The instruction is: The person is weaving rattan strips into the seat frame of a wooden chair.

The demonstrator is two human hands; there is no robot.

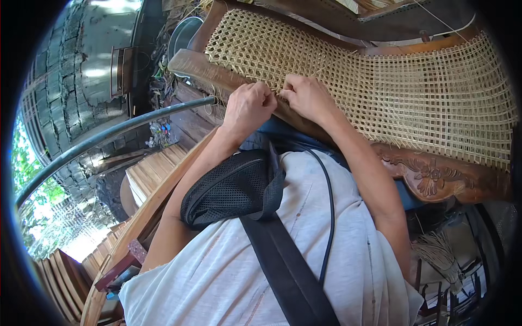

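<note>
A woven cane panel (326, 57) stretches across the wooden frame (202, 69) of a piece of furniture in front of me. On its left the weave is a dense pattern with small holes; toward the right it turns into a plainer square grid. My left hand (251, 104) is closed at the near rail, thumb and fingers pinched together by the edge of the cane. Just right of it, my right hand (309, 98) is also curled shut, its fingertips on the cane's near edge. Whatever lies between the fingers is too small or hidden to make out.
A carved wooden apron (432, 174) hangs below the panel at right. A grey metal pipe (114, 127) curves in from the left. Stacked wood pieces (155, 171) stand beside my left arm, a bundle of pale strands (439, 254) lies at lower right. A black mesh pouch (231, 187) rests on my chest.
</note>
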